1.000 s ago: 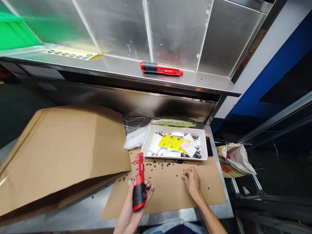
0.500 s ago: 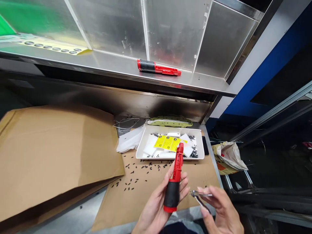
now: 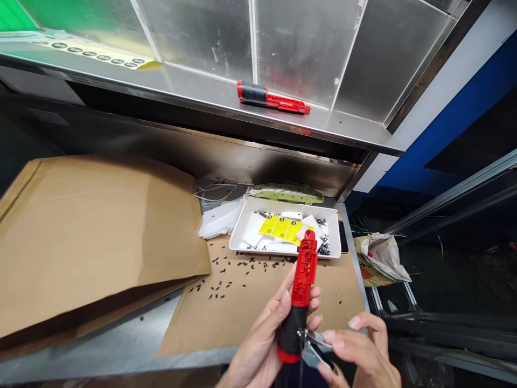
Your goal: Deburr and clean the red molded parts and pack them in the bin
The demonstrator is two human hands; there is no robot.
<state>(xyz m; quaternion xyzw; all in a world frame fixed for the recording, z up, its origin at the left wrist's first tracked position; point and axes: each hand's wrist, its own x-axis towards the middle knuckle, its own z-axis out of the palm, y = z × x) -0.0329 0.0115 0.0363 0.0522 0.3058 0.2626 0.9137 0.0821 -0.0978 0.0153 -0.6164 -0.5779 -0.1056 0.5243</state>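
The steel surface [image 3: 121,345] carries a white tray [image 3: 239,237]. In front of the tray a red-and-black tool [image 3: 304,275] stands upright, clenched in the left grip [image 3: 258,353]; farther from the tray, the right grip [image 3: 363,353] pinches a small metal part [image 3: 313,345] against the tool's black end

Bright, even overhead light on the cardboard sheet [image 3: 100,226]. Soft glare plus a red reflection on the steel back panels [image 3: 299,48]. Hard shadow under the shelf [image 3: 194,94]; right side dim. Focus: red tool handle [image 3: 305,264] sharp, bottom edge slightly soft. Wide-angle bend toward edges.
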